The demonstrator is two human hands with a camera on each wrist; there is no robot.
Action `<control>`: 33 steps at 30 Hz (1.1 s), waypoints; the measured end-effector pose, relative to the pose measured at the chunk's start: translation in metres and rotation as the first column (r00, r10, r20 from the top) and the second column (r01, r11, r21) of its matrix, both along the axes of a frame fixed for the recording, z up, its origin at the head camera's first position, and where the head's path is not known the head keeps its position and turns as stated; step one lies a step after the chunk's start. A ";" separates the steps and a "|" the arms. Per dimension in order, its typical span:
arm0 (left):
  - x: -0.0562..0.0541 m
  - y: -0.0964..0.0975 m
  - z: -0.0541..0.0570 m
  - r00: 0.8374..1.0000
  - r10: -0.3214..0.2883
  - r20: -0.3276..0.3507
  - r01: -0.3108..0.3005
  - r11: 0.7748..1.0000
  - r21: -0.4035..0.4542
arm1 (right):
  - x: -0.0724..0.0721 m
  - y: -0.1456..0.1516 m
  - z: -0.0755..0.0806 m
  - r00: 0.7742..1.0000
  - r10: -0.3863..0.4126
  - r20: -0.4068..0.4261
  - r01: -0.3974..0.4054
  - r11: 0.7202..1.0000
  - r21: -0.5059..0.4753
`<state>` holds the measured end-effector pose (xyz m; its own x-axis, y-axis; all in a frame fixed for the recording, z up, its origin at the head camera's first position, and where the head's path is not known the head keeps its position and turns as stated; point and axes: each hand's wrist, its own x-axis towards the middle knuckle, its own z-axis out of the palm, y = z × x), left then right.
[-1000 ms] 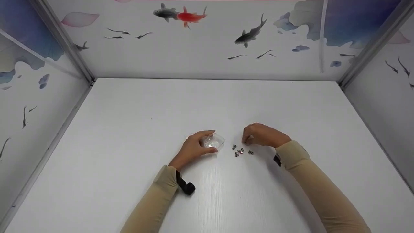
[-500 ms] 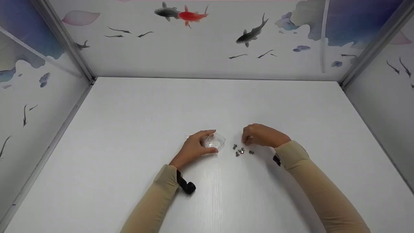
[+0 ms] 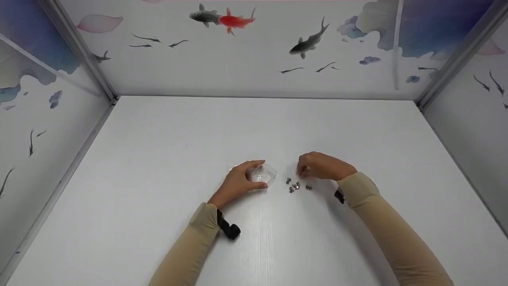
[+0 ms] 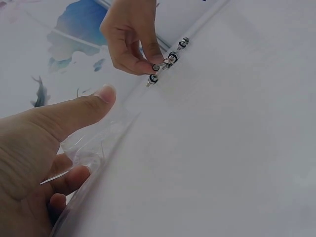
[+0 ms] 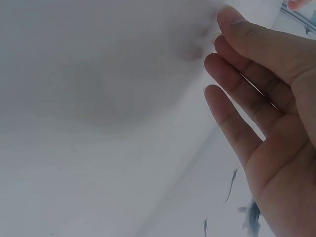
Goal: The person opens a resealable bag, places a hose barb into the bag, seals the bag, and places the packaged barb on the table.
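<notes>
Nearest, at the bottom edge, two tan sleeves are seen, each turned up at the wrist, with a black device worn at the left cuff and part of another seen at the right. A little farther off, several small metal pieces are scattered in tight clusters on the white table, between the two hands and slightly nearer than the right fingertips; dark rings can be made out on some of them in the left wrist view. To their left, a clear box is held by the left hand, its thumb on the near side and its fingers on the far side, parted by the width of the box; whether the box is upright or tilted cannot be told. Just beyond the pieces, the right hand is held low, its thumb and forefinger brought together at the tips, and one piece is seen pinched there in the left wrist view; its other fingers are loosely bent. Beyond the table's far edge, a pale wall is printed with grey fish, a red fish and blue blots.
</notes>
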<state>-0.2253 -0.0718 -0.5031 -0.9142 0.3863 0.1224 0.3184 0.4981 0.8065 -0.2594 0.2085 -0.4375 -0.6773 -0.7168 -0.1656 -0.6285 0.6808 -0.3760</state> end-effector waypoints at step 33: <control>0.000 0.000 0.001 1.000 -0.004 0.028 0.004 1.000 0.012 | -0.004 -0.052 0.025 0.992 0.092 -0.089 -0.097 0.994 -0.048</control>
